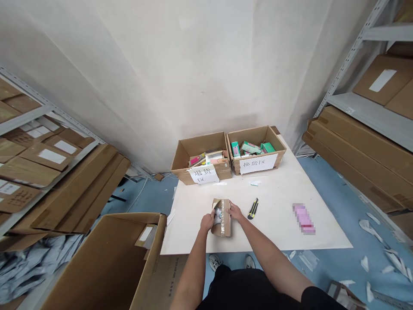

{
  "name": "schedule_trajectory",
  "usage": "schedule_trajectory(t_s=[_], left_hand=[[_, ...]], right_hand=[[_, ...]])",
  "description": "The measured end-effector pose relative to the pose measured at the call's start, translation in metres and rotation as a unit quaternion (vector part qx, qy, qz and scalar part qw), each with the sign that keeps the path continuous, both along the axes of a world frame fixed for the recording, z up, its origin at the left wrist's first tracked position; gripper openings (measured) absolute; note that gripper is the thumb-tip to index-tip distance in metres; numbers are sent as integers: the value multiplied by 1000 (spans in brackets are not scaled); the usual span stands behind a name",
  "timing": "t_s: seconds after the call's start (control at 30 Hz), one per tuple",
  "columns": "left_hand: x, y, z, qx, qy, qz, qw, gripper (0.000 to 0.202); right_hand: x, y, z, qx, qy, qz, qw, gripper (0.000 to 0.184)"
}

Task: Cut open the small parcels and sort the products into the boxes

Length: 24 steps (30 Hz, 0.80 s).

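Note:
In the middle of the white table, a small brown cardboard box (226, 221) sits between my two hands. Its left side gapes open, showing something pale inside, and shiny tape runs down its face. My left hand (208, 220) grips the box's left edge. At the right edge, the fingers of my right hand (235, 211) are closed on the cardboard. A yellow and black box cutter (253, 209) lies just right of my right hand, touched by neither.
Two labelled cartons, one on the left (183, 172) and one on the right (280, 151), hold small packages at the table's back. A pink blurred item (303, 218) lies on the right. A big carton (106, 258) stands at left. Shelves (371, 107) flank both sides.

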<state>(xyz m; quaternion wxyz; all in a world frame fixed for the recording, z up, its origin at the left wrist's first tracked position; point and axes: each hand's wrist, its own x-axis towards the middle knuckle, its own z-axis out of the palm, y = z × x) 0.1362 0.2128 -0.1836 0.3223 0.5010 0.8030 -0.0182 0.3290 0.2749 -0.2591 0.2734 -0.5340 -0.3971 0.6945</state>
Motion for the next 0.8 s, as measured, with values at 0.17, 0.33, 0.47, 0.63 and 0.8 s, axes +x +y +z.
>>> schedule_trajectory(t_s=[0.17, 0.33, 0.47, 0.63, 0.8], left_hand=[[-8, -10, 1, -4, -37, 30, 999, 88], [0, -24, -10, 34, -64, 104, 992, 77], [17, -30, -24, 110, -101, 126, 981, 50], [21, -31, -27, 114, -62, 97, 987, 37], [7, -31, -27, 106, -48, 114, 987, 36]], right_hand=[[13, 6, -5, -1, 22, -6, 1000, 88], [14, 0, -2, 60, -93, 14, 994, 91], [-7, -22, 3, 83, -257, 39, 962, 117], [-26, -27, 13, 72, -281, 66, 955, 114], [-10, -12, 16, 27, -88, 60, 994, 60]])
